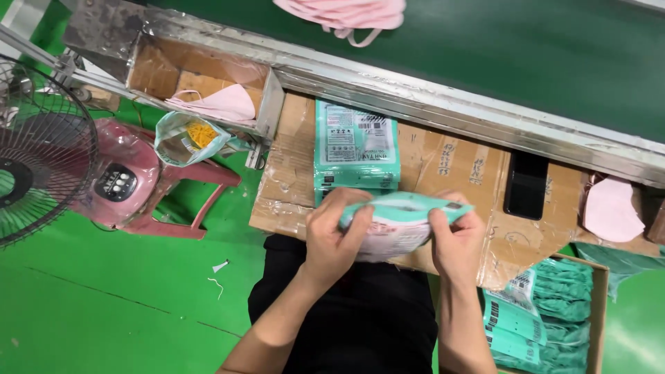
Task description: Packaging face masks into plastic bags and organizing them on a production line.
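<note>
Teal pouch [398, 221] pinched at both ends by left hand [332, 239] and right hand [458, 242] fingers.

We are looking down on a glossy green floor [104, 305]. A fan [34, 152] is standing left beside a pink plastic stool [173, 201]; a metal-edged green conveyor [526, 55] is crossing above.

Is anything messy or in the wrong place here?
A little. Two small white scraps lie loose on the green floor beside the pink stool. A pink face mask leans crooked in the cardboard-lined tray. The teal pouch in the left hand and right hand looks fine.
</note>
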